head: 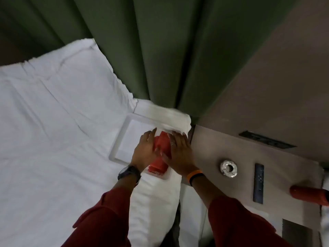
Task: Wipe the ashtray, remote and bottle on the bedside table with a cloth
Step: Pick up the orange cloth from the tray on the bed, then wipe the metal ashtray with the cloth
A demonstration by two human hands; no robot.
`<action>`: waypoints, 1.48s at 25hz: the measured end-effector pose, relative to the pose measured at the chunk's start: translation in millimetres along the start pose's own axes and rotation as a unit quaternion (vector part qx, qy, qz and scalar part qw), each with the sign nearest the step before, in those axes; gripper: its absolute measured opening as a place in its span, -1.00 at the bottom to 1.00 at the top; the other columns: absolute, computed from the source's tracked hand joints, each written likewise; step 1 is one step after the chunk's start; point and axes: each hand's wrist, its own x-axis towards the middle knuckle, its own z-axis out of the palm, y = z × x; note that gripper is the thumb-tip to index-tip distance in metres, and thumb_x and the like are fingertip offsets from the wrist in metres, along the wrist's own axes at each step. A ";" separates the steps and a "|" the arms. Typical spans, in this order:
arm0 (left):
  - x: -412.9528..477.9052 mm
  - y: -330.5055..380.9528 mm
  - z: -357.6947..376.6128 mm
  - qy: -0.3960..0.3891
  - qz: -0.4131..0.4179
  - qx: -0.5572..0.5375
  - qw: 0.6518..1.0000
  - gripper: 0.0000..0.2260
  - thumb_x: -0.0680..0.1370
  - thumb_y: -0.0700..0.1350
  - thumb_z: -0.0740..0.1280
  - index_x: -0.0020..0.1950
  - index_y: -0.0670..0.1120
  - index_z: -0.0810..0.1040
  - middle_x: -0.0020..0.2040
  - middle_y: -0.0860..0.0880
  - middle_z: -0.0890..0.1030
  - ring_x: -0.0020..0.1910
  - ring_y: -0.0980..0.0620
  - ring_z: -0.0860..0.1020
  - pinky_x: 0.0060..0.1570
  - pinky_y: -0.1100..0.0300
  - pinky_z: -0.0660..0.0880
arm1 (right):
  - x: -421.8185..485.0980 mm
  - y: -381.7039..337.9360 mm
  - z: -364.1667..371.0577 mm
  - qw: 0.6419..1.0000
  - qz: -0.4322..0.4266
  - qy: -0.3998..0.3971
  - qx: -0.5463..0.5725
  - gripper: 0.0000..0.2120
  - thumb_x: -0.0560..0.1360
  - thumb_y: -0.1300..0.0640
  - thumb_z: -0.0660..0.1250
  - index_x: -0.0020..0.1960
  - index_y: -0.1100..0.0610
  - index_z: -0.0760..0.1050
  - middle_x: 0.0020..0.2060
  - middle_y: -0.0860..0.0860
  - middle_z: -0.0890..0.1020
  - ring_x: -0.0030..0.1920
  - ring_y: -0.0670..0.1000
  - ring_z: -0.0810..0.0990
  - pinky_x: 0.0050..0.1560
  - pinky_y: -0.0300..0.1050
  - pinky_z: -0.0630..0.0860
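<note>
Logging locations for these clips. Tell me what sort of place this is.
Probably a hotel bedroom: a bed made up in white linen, a bedside table carrying an ashtray and a remote, and green curtains behind.

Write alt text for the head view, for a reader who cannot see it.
Both hands, left hand and right hand, press a folded red cloth on a white tray on the bed. To the right, ashtray, remote and orange bottle lie untouched on the bedside table.

folded fabric cloth (160,154): showing red
rectangular plastic tray (124,127): showing white
round metal ashtray (228,169): gleaming silver
pleated curtain (160,50): hanging green
</note>
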 end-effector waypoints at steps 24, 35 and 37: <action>9.7 159.8 148.1 -0.151 -0.033 -0.405 0.901 -0.44 0.60 -0.17 0.38 0.54 0.03 0.24 0.40 0.08 0.47 0.32 0.07 0.51 0.33 0.07 0.52 | -102.8 130.3 -9.1 0.616 0.415 0.230 0.629 -0.91 0.57 0.03 0.39 0.06 -0.12 0.61 -0.05 -0.10 0.75 -0.03 -0.04 0.74 -0.03 -0.11 0.71; 50.1 140.1 390.4 -0.231 0.197 0.053 0.951 -0.18 0.36 -0.16 0.57 0.54 -0.21 0.25 0.54 -0.21 0.30 0.54 -0.20 0.26 0.54 -0.08 0.27 | -209.9 342.9 136.3 0.867 0.399 0.267 0.136 -0.57 0.52 0.36 0.37 0.36 0.13 0.52 0.30 0.12 0.61 0.32 0.10 0.56 0.34 0.00 0.47; 66.6 144.5 412.3 -0.243 0.224 0.060 0.942 -0.08 0.35 -0.05 0.61 0.57 -0.22 0.19 0.58 -0.20 0.24 0.57 -0.18 0.21 0.56 -0.06 0.23 | -196.7 357.3 159.8 0.937 0.311 0.155 0.043 -0.49 0.51 0.35 0.35 0.43 0.09 0.45 0.42 0.11 0.51 0.45 0.21 0.44 0.36 0.23 0.41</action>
